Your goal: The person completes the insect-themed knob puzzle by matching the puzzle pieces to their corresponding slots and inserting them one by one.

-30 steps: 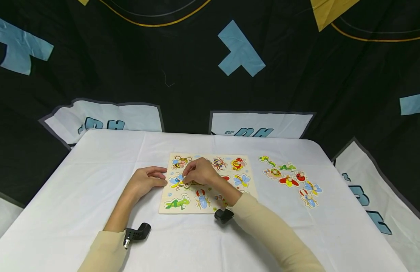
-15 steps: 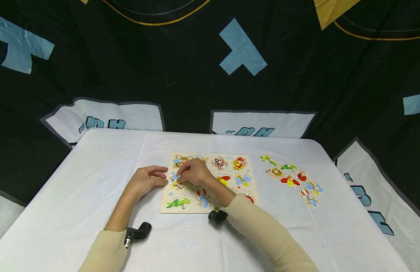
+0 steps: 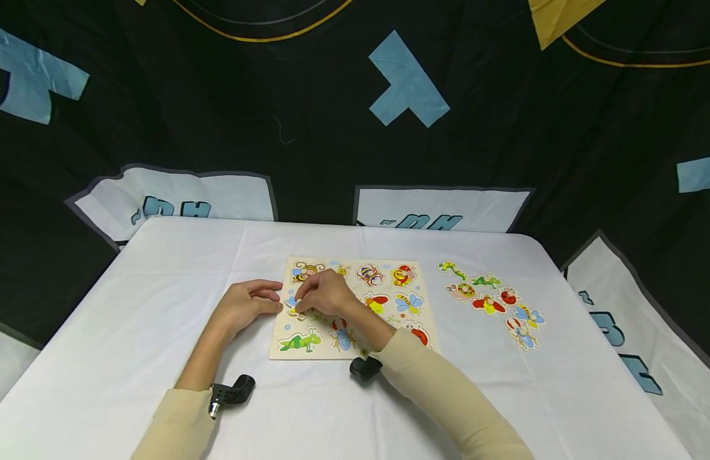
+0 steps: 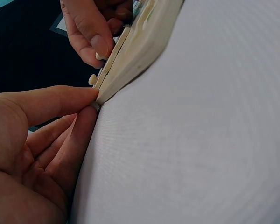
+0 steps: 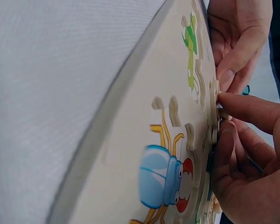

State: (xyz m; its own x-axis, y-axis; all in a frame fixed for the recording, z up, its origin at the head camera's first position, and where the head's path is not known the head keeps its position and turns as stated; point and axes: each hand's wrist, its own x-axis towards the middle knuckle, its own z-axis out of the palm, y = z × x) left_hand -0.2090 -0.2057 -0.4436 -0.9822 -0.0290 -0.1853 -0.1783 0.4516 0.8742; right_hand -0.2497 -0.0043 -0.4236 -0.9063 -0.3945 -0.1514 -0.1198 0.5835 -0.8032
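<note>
A pale wooden puzzle board [image 3: 279, 348] with printed insects and cut-out recesses lies on the table. My left hand [image 3: 244, 308] pinches its left edge between thumb and fingers, as the left wrist view shows [image 4: 46, 140]. With thumb and fingertips my right hand [image 3: 327, 294] pinches a knobbed wooden puzzle piece [image 5: 215, 109] at the board's middle-left recess. Its picture is mostly hidden under the fingers; some blue shows beside them. A small round knob [image 4: 92, 80] stands up from the piece. Whether it sits flush in the recess I cannot tell.
Several loose insect pieces [image 3: 488, 305] lie right of the board on the white tablecloth [image 3: 309, 415]. Printed on the board are a green grasshopper [image 3: 299, 342] and a blue beetle [image 3: 342, 335]. A dark curtain [image 3: 309, 115] hangs behind the table.
My right hand has moved left with the puzzle piece, from the board's middle toward its left-middle recess, then shifted only slightly. The left hand has stayed at the board's edge.
</note>
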